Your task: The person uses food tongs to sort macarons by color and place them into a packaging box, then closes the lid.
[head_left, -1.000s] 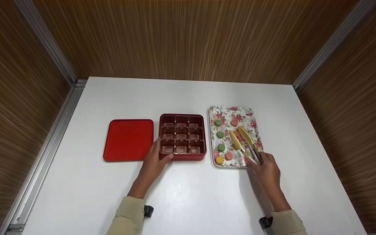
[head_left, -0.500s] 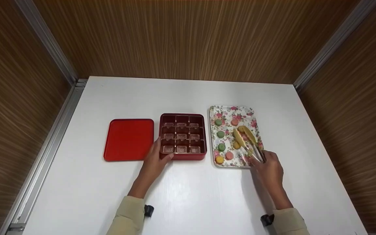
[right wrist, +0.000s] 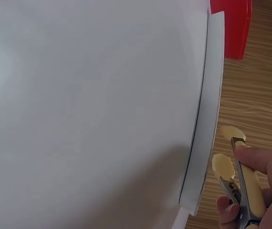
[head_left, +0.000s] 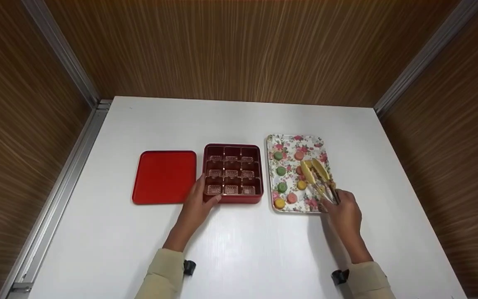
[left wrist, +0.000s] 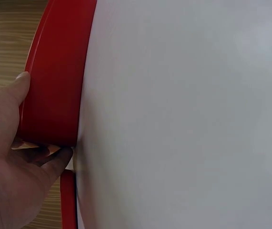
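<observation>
My left hand (head_left: 194,211) holds the front left corner of a dark red box (head_left: 241,199). The thumb lies on its front wall and the fingers along its left side, as the left wrist view also shows. Inside the box, a clear divider forms several bare compartments. My right hand (head_left: 345,214) grips metal tongs (right wrist: 250,186) with yellowish tips, held over a floral tray (head_left: 311,142). The tips stand apart around what looks like a yellow macaron, partly hidden; contact cannot be told. Several green (head_left: 281,170), pink (head_left: 291,198) and yellow macarons (head_left: 279,203) lie on the tray.
A bright red square lid (head_left: 164,177) lies left of the box, near my left fingers. Everything stands on a white table (head_left: 239,245). Wood-grain panels (head_left: 239,50) rise behind and at both sides.
My right hand and the tongs have shifted slightly right, from over a pink macaron to around a yellowish one. The left hand keeps its hold on the box.
</observation>
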{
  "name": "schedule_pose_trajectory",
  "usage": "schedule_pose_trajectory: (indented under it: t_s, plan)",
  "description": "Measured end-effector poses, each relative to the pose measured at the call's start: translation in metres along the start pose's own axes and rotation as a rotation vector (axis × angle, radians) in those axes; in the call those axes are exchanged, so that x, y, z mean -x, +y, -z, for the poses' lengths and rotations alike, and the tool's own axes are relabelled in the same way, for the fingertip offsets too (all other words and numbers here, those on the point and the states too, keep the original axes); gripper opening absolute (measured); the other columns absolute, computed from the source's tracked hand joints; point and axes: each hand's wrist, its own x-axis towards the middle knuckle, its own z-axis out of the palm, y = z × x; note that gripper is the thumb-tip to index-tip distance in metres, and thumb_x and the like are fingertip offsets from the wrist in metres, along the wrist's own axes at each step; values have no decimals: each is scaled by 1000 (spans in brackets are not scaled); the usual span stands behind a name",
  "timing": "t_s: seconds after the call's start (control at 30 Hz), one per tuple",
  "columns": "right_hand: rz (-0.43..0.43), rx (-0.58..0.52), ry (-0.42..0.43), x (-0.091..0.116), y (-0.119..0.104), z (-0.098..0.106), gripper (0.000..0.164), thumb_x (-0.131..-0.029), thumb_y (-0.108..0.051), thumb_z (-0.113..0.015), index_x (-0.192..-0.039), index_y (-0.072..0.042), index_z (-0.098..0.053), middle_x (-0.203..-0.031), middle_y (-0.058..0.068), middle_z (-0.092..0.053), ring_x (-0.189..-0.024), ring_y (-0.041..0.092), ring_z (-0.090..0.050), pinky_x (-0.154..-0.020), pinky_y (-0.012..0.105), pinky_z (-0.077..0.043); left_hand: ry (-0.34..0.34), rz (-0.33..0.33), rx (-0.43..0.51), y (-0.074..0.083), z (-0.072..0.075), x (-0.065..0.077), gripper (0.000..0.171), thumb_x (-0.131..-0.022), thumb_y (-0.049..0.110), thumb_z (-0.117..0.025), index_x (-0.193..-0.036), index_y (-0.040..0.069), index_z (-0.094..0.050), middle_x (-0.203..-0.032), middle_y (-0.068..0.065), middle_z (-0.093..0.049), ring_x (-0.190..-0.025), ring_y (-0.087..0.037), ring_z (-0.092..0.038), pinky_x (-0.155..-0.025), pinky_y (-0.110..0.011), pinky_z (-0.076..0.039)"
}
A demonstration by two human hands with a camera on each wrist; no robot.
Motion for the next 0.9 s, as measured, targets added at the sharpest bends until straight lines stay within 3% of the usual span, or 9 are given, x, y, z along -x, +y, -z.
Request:
schedule_pose_trajectory:
  t_s: [0.43,0.9]
  plan:
    - [71,-32,-3,9,-23,-12,47,-78,-20,-80,-115,3,-63,-113,20,-59,-101,37,-59,-83,51,-46,-7,-6,7,-1,0,1,90,-87,53,-61,-155,27,-9,-160,-5,-16,-144,-29,-17,-110,-54,-26]
    - [83,-33,-63,16,-32,-20,44,-79,-23,-79,-114,0,-65,-113,16,-60,-103,33,-57,-84,48,-46,2,-3,5,-1,0,1,89,-88,51,-63,-155,25,-10,-159,-6,-18,-144,-29,-19,-111,-54,-25]
